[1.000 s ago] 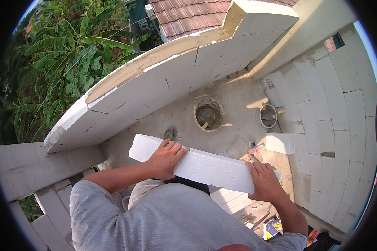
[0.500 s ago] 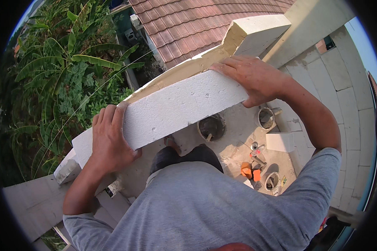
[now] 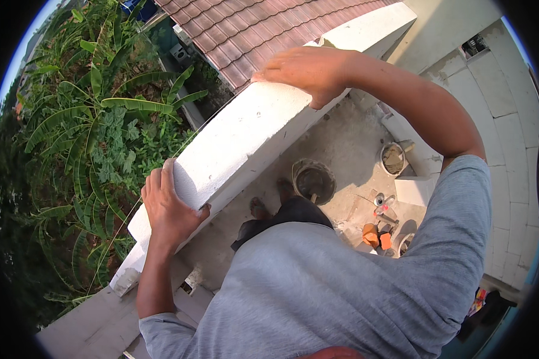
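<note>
A long white aerated concrete block (image 3: 239, 134) lies along the top of the wall, its broad upper face toward me. My left hand (image 3: 170, 203) grips its near-left end, fingers over the outer edge and thumb on the inner side. Toward the far end, my right hand (image 3: 308, 72) clasps the same block, fingers over the outer edge and thumb at the inner edge. Just beyond that hand stands another white block (image 3: 371, 29) on the wall line. The bed beneath the held block is hidden.
Banana plants (image 3: 90, 137) and a tiled roof (image 3: 239, 30) lie beyond the wall. A thin string (image 3: 109, 248) runs outside it. On the floor inside are a large mortar bucket (image 3: 312, 182), a smaller bucket (image 3: 393, 158), a loose block (image 3: 414, 190) and orange items (image 3: 371, 235).
The block has tipped outward and come down over the tan mortar strip, which no longer shows. Both hands keep their hold, and the right arm reaches farther across.
</note>
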A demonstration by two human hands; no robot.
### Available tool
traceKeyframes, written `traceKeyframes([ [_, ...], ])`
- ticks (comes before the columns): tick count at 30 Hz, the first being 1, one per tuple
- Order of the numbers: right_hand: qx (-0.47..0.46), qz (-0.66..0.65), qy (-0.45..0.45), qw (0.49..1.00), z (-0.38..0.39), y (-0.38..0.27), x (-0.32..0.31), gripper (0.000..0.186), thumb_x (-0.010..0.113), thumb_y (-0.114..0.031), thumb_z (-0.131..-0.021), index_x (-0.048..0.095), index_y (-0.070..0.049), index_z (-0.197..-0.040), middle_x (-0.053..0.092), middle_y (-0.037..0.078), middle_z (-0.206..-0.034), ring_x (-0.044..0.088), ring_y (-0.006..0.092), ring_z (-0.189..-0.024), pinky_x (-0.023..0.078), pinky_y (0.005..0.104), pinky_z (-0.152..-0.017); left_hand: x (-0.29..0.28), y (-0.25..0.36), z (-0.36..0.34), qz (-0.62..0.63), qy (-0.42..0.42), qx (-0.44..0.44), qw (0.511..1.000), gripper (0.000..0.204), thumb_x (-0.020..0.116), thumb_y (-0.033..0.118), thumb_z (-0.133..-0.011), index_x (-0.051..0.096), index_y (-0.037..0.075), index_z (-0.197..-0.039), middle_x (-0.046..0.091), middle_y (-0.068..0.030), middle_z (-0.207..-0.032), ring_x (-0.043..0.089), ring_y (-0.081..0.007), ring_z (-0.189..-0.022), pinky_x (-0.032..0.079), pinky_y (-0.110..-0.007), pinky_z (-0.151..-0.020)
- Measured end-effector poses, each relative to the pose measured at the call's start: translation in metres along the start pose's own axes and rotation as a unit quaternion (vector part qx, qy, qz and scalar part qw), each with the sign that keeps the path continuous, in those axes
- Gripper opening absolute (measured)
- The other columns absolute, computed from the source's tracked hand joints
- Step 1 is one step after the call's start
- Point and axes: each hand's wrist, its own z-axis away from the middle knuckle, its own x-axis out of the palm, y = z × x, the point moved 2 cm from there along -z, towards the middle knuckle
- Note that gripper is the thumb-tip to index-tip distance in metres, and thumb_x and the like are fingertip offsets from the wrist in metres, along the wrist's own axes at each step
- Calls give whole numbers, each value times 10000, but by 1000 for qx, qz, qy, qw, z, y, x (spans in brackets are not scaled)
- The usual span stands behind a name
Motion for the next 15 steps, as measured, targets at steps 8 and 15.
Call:
traceKeyframes([
  [8, -18, -25, -15, 999, -7, 40, 22, 1017, 827, -62, -638, 393, -29, -1557, 575, 159, -1306, 534, 340, -1269, 427, 427, -1127, 18, 16, -29, -23, -39, -38, 998, 1111, 939, 232, -510, 425, 19, -1472, 523, -152, -1257, 515, -350, -1189, 385, -466, -1083],
  [15, -7, -33, -42, 999, -6, 46, 22, 1039, 860, -53, -626, 397, -38, -1556, 564, 128, -1306, 539, 308, -1250, 440, 416, -1116, 29, 18, -37, -28, -59, -56, 996, 1090, 934, 288, -551, 412, 61, -1481, 513, -151, -1260, 502, -347, -1223, 377, -471, -1098],
])
